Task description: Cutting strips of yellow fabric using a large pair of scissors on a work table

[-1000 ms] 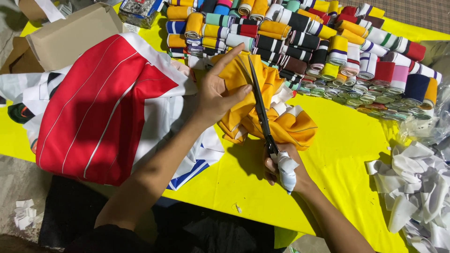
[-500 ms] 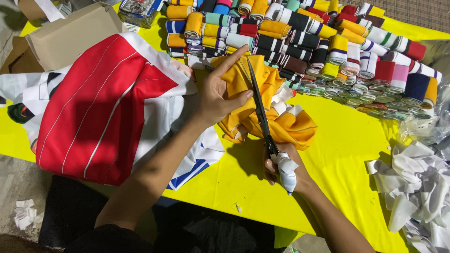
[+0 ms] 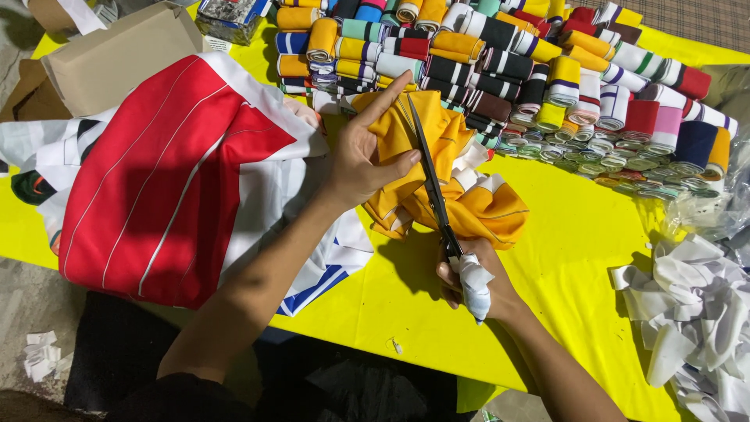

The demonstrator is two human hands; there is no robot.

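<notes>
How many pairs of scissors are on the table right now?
1. The scissors are in the right hand, blades lying over the orange fabric that the left hand presses down. Others may be hidden under the fabric piles.

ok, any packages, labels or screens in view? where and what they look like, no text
Cardboard box: top left, at the yellow table's far edge, behind the red and white fabric; plain brown, rectangular.
Small printed package: top centre-left, right of the cardboard box; boxy, glossy, multicoloured print.
Clear plastic wrapping: right edge; crumpled, transparent.
No screens, signs or separate labels visible.
</notes>
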